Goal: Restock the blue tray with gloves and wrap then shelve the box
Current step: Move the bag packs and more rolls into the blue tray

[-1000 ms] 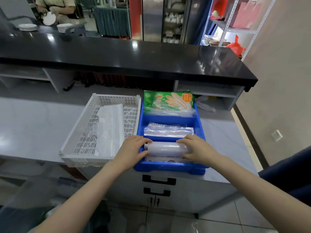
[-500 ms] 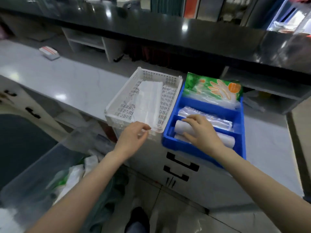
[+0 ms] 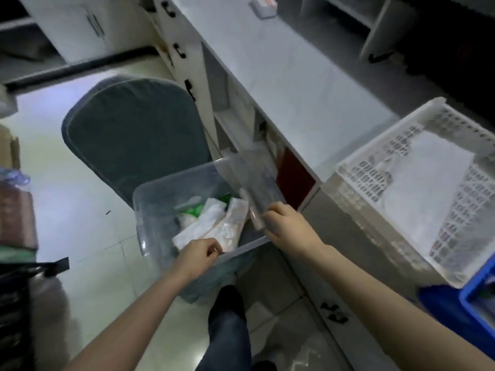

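Observation:
A clear plastic box (image 3: 158,210) stands on the floor below the counter, holding several white and green packs (image 3: 214,223). My left hand (image 3: 199,254) is closed on the box's near rim. My right hand (image 3: 290,228) grips the box's right edge, where a clear flap or lid (image 3: 254,180) rises at a tilt. Only a corner of the blue tray (image 3: 479,298) shows at the lower right; its contents are out of view.
A white slotted basket (image 3: 356,167) with a plastic sheet sits on the grey counter (image 3: 294,76) beside the blue tray. A dark cushioned chair (image 3: 134,129) stands just behind the box. My leg and shoe (image 3: 227,317) are below it. Cabinet doors run along the counter front.
The view has swung left and down from the blue tray to the floor. Both hands left the tray and the roll and now hold the clear box.

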